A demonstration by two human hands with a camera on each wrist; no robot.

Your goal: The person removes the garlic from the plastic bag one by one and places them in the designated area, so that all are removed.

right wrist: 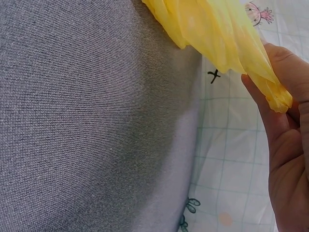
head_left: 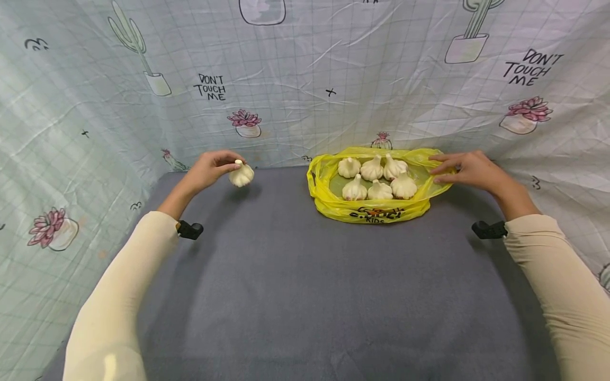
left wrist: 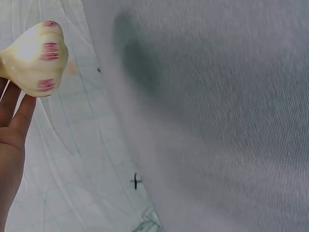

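1 garlic bulb [head_left: 242,176] hangs, pinched, just below the left fingers [head_left: 224,155].

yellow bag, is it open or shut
Open: the bag's mouth is spread wide in the head view, showing six garlic bulbs inside, and the right hand pinches its edge.
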